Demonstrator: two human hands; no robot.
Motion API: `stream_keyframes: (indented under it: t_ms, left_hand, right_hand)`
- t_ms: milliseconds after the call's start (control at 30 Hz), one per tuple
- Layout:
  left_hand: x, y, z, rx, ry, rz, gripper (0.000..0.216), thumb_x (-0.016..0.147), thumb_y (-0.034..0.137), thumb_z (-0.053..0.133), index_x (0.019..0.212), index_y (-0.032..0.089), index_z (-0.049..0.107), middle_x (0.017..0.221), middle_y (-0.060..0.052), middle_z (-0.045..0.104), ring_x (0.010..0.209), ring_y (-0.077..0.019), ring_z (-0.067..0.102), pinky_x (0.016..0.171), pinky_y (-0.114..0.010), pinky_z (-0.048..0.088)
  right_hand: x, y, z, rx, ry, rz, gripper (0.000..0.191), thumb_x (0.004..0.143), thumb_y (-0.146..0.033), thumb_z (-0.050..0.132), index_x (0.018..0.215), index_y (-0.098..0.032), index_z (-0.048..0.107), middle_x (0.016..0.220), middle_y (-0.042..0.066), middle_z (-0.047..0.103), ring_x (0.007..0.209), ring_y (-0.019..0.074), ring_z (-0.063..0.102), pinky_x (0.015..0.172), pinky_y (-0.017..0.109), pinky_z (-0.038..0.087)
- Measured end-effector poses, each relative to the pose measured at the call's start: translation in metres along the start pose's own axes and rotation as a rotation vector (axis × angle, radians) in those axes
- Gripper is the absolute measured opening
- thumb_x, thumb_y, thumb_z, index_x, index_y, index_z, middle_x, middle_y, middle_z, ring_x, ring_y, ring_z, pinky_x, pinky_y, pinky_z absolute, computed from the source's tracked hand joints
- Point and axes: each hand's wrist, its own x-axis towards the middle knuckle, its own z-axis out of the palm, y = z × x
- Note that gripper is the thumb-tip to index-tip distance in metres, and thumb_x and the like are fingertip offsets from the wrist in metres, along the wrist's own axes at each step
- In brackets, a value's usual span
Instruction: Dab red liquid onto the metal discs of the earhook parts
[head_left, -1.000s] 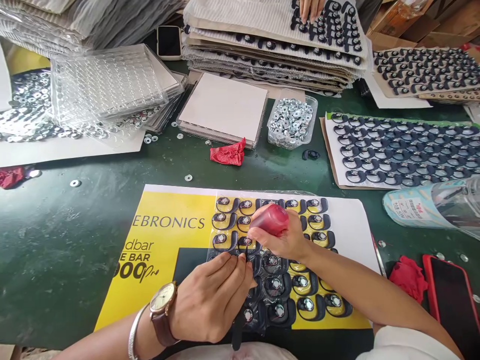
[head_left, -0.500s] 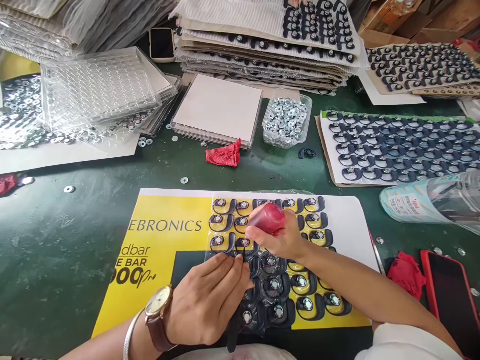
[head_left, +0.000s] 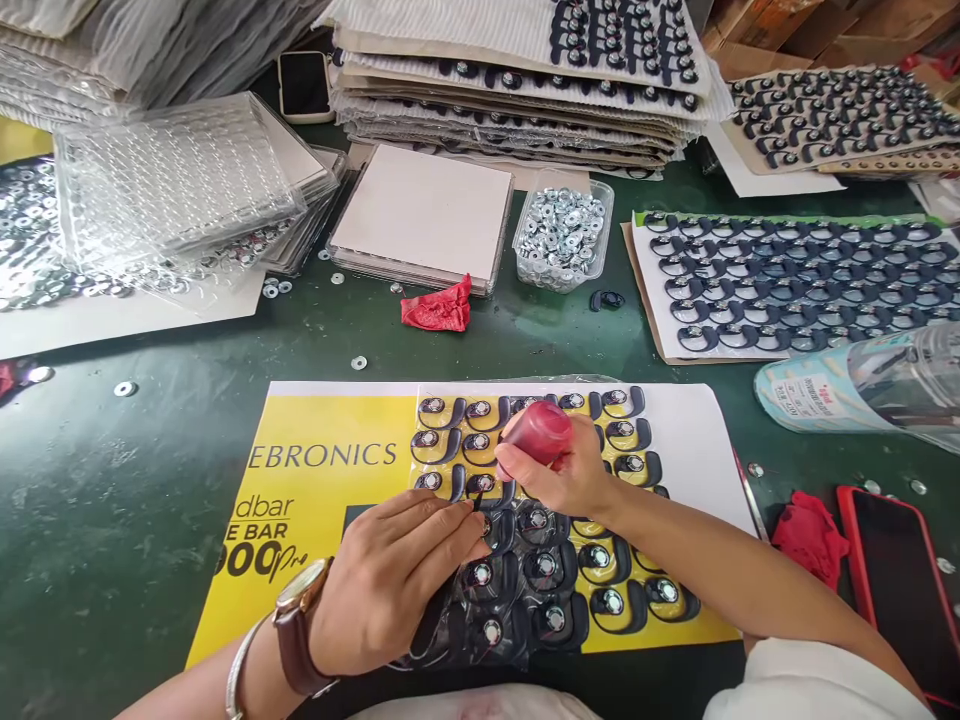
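My right hand (head_left: 574, 470) is closed around a red squeeze bottle (head_left: 541, 432), tilted, its lower end over the rows of parts. My left hand (head_left: 394, 575) is closed on slim black tweezers (head_left: 431, 622). Their dark pointed tip shows beyond my fingertips, beside one black curved earpiece (head_left: 481, 486) with a round metal disc in it. Several such earpieces lie in rows on a clear plastic tray (head_left: 525, 655), partly covered by both hands. Under the tray is a yellow and white printed sheet (head_left: 322, 500).
Behind stand a clear tub of metal washers (head_left: 562, 235), a white-topped stack (head_left: 427, 210) and a red scrap (head_left: 436, 305). At right are a filled earpiece sheet (head_left: 795, 285), a lying clear bottle (head_left: 847, 385), a red-cased phone (head_left: 896, 580) and another red scrap (head_left: 811, 540).
My left hand has shifted slightly left, and the back end of the tweezers has swung left under it. My right hand still holds the red bottle over the rows. The view has shifted a little.
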Motion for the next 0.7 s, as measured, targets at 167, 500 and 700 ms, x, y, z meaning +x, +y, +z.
stream_keyframes:
  t_ms: [167, 500, 700]
  left_hand:
    - [0.001, -0.006, -0.002, -0.104, 0.017, -0.053, 0.022, 0.086, 0.008, 0.057, 0.106, 0.01, 0.066, 0.095, -0.008, 0.074, 0.08, -0.0166, 0.069, 0.075, -0.031, 0.058]
    - [0.01, -0.019, -0.004, -0.239, 0.039, -0.275, 0.011, 0.091, 0.013, 0.055, 0.091, 0.017, 0.065, 0.081, -0.002, 0.073, 0.068, -0.0117, 0.067, 0.063, -0.024, 0.054]
    - [0.006, -0.016, -0.004, -0.211, 0.062, -0.157, 0.014, 0.091, 0.012, 0.054, 0.098, 0.016, 0.065, 0.085, -0.002, 0.073, 0.07, -0.0126, 0.068, 0.067, -0.025, 0.056]
  right_hand:
    - [-0.001, -0.001, 0.0, 0.015, -0.044, 0.012, 0.018, 0.081, -0.037, 0.07, 0.077, -0.021, 0.062, 0.056, 0.0, 0.062, 0.05, 0.0147, 0.058, 0.051, 0.028, 0.05]
    - [0.0, 0.001, 0.004, -0.022, -0.065, -0.212, 0.016, 0.079, -0.033, 0.073, 0.074, -0.02, 0.066, 0.068, 0.001, 0.068, 0.057, 0.0137, 0.061, 0.059, 0.026, 0.051]
    - [0.002, -0.026, -0.018, 0.113, -0.151, 0.015, 0.021, 0.081, -0.039, 0.072, 0.079, -0.019, 0.068, 0.067, 0.001, 0.068, 0.058, 0.0148, 0.063, 0.058, 0.027, 0.052]
